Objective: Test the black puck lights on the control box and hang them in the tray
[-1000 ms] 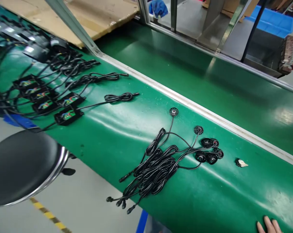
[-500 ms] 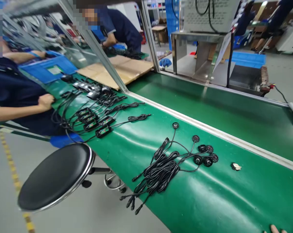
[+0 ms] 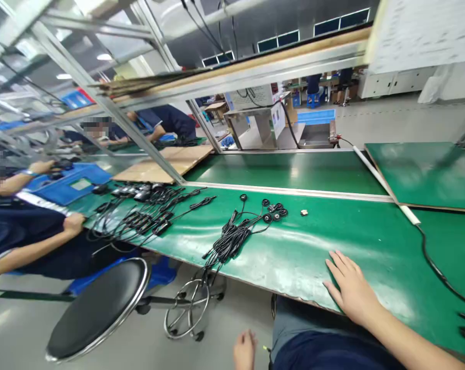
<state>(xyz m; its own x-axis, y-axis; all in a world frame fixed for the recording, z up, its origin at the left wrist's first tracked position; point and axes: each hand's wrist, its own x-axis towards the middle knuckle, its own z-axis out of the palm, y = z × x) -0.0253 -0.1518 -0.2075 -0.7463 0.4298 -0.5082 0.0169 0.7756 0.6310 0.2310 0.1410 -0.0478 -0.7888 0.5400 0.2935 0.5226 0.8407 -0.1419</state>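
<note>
My right hand lies palm down on the green worktop near its front edge, fingers spread and nothing in them. Low in the view, my left hand hangs beside my lap, off the worktop; its fingers are loosely bent and no object shows in them. Left of my right hand lies a bundle of black cables, their plug ends hanging over the edge. Round black parts sit at the cables' far ends. A small whitish piece rests to their right.
A black round stool stands left of me. Farther left, more cables with black boxes lie near a co-worker's hand and a blue crate. Metal frame posts rise behind the worktop. A green board and black cord are at right.
The view has swung up and to the right. My right hand now shows fully on the worktop, where only fingertips showed before, and my left hand has come into view. The cables lie as before.
</note>
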